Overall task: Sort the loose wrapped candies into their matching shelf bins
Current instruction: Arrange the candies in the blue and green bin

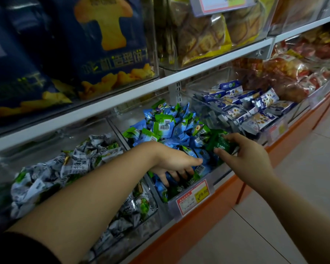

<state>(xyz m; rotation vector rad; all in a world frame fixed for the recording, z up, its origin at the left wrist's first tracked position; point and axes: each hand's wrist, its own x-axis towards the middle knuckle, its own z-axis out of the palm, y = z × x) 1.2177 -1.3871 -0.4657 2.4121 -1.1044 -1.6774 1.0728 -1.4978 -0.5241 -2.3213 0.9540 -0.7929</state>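
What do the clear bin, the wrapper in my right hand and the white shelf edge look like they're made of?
Clear bin: rigid transparent plastic, probably acrylic; candies show through its walls.
Dark green wrapper, pinched by the right hand: thin glossy plastic film, creased with sheen.
Shelf edge: smooth white painted metal, apparently.

Blue-and-green candies (171, 128); grey-white candies (78, 162); orange shelf base (208, 216)

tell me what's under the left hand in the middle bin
Blue and green candies fill the bin, and the left hand spreads its fingers among them. Whatever lies beneath the palm is covered. The right hand pinches a green candy.
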